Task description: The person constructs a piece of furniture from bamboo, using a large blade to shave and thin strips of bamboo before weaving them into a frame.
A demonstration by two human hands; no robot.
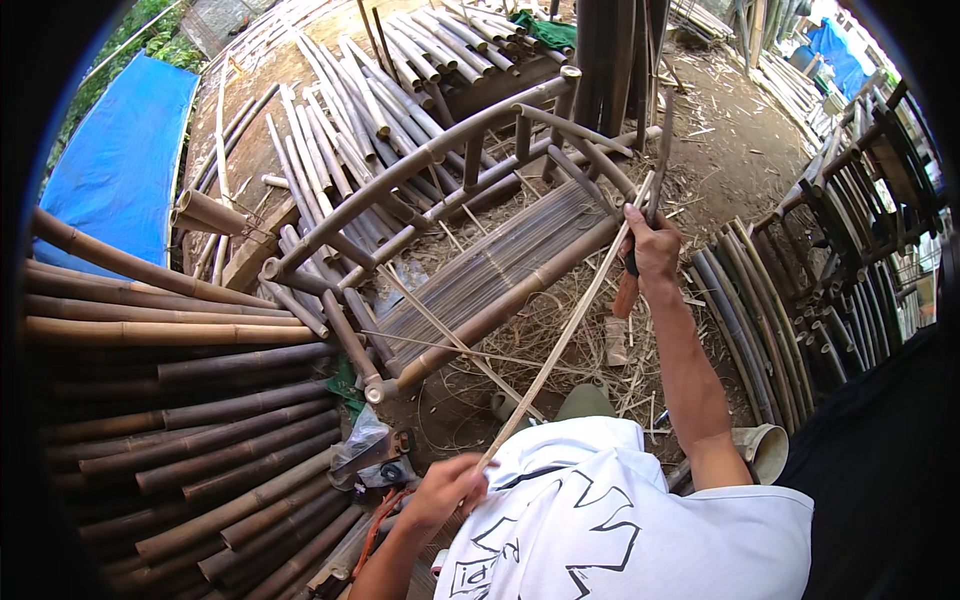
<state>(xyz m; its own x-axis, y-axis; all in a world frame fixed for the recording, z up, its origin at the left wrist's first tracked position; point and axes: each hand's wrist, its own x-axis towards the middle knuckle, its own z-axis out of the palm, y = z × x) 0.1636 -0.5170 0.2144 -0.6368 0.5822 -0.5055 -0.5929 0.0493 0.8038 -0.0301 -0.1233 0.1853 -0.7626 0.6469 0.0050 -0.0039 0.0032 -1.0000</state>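
Left hand [445, 490]: fingers pinch the near end of a long pale split-bamboo strip [560, 340]. Right hand [650, 245]: fingers curled around the strip's far end and a dark-bladed, orange-handled knife [628, 285]. Strip crosses a brown bamboo bench frame [470, 260]. Blue tarpaulin [120, 160] lies far left. Ground: bare earth with bamboo shavings [590, 330].

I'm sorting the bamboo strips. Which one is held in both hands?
The long pale strip running diagonally from the left hand to the right hand; others lie loose.
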